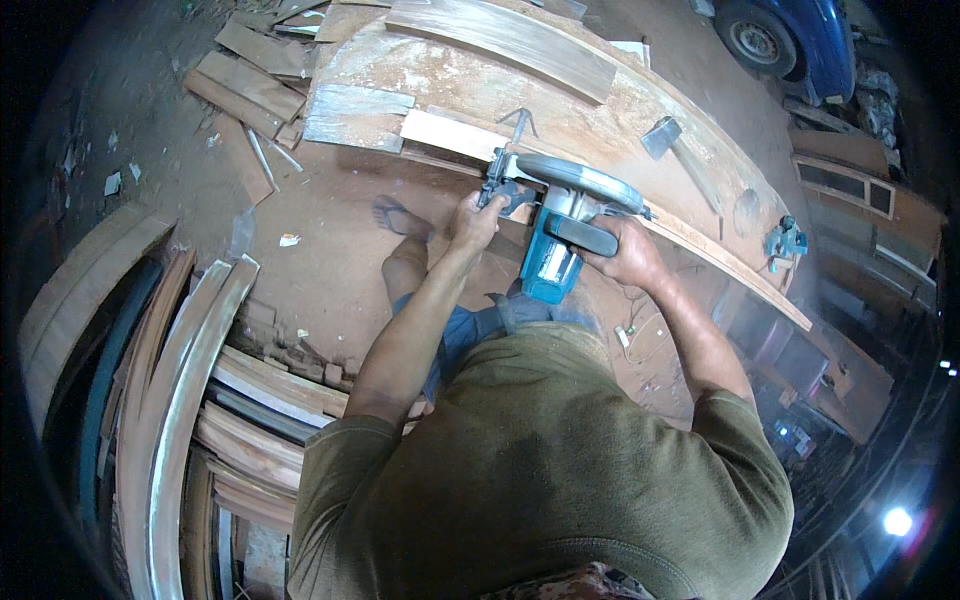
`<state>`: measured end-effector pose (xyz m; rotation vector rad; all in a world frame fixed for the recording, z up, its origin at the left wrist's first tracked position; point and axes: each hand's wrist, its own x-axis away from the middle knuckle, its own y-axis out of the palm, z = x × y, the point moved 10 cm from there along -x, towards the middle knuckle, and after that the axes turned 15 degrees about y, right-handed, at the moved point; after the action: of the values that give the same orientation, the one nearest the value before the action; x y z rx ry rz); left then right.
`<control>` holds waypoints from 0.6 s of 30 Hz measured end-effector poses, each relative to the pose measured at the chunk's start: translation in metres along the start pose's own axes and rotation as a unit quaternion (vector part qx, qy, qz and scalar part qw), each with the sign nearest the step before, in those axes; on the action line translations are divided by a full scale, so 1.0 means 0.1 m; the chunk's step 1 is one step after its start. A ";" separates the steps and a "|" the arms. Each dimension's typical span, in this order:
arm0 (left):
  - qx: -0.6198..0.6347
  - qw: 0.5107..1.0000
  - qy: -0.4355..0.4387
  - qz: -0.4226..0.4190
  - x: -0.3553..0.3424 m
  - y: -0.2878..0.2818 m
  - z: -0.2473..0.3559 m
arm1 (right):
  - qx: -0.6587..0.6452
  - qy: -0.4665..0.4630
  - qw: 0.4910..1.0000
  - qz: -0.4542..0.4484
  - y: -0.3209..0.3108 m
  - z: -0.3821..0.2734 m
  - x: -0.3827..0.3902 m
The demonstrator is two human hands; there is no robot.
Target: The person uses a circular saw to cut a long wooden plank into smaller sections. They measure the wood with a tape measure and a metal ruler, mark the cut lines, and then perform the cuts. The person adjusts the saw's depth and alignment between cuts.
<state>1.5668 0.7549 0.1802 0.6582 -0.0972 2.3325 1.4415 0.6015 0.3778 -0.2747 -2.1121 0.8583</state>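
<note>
1. Nearest the camera is the person's olive-green shirt (540,470), filling the lower middle, with both bare forearms reaching up from it toward the workbench (440,70).
2. At the far left, a stack of curved wooden pieces (170,380) lies on the dirt floor, well apart from the work.
3. The left hand (474,222) is closed around the front knob of the circular saw (560,215), fingers wrapped tight.
4. The saw, teal-bodied with a grey blade guard, rests on a pale wooden strip (450,135) at the near edge of the workbench, between the two hands.
5. The right hand (625,255) grips the saw's black rear handle, fully closed around it.
6. Handling, as a judgement: the saw looks heavy and rigid, with a dangerous blade under the guard; the two handles are the only sound places to hold it. The strip looks thin, stiff and light, liable to shift unless pressed down.
7. Further right, a hatchet-like tool (665,140) lies on the bench, and a small blue-grey clamp (787,242) sits near its right end.
</note>
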 end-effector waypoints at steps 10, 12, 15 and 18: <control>-0.026 0.999 -0.029 -0.026 -0.18 -0.32 -0.03 | 0.008 0.018 1.000 0.006 0.05 -0.37 -0.17; -0.018 0.999 -0.022 -0.023 -0.26 -0.36 -0.04 | -0.013 0.038 0.999 -0.012 0.05 -0.42 -0.21; -0.014 0.999 -0.034 -0.029 -0.31 -0.41 0.00 | -0.006 0.047 0.999 -0.018 0.01 -0.53 -0.27; -0.007 0.999 -0.028 -0.018 -0.31 -0.49 0.08 | -0.009 0.034 0.999 -0.009 0.03 -0.59 -0.31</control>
<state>1.6217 0.7713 0.1673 0.7128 -0.1258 2.2767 1.5054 0.6179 0.3824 -0.2902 -2.0576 0.8103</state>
